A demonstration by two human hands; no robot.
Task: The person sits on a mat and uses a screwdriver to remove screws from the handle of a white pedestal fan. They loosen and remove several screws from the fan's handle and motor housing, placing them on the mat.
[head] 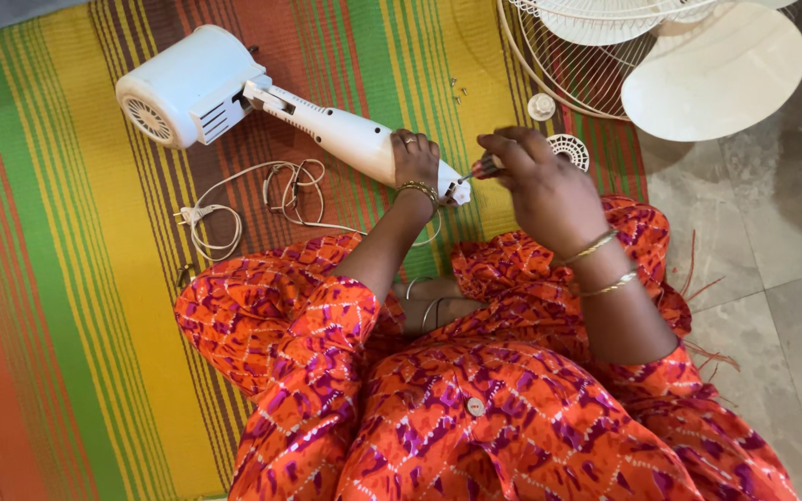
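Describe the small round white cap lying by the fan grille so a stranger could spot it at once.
Start at the wire fan grille at the top of the striped mat. Just below its rim lies a small round white cap. Unlike the slotted disc nearer the right hand, it is solid and plain.

Striped woven mat (67, 278) in green, yellow and red over pale stone floor tiles (772, 241).

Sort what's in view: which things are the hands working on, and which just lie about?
In hand:
- white plastic fan motor housing with its neck, gripped by the left hand
- red-handled screwdriver, in the right hand

Lying about:
- white wire fan grille
- pale round fan base
- coiled white power cord
- small screws
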